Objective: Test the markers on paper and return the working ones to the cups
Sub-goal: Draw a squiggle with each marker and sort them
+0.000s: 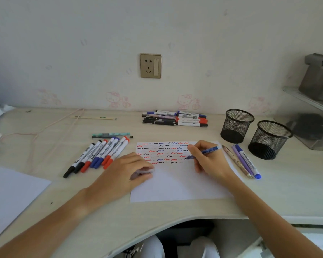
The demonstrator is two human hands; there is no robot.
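Observation:
A white paper sheet [177, 185] lies on the desk, its top part covered in red, blue and black squiggles. My right hand [208, 161] grips a blue pen [210, 150] with its tip on the paper near the squiggles. My left hand [127, 172] rests on the sheet's left edge and holds a small pen cap [145, 171] under its fingers. Two black mesh cups [236, 125] [268, 139] stand empty at the right. Several markers [99, 153] lie in a row left of the paper. A pile of markers [175, 118] lies near the wall.
Three pens [246, 162] lie between the paper and the nearer cup. A teal pen [111, 135] lies above the marker row. Another white sheet [9, 194] sits at the left edge. A clear shelf unit [309, 116] stands at the right. A pink cord [45, 131] trails across the left.

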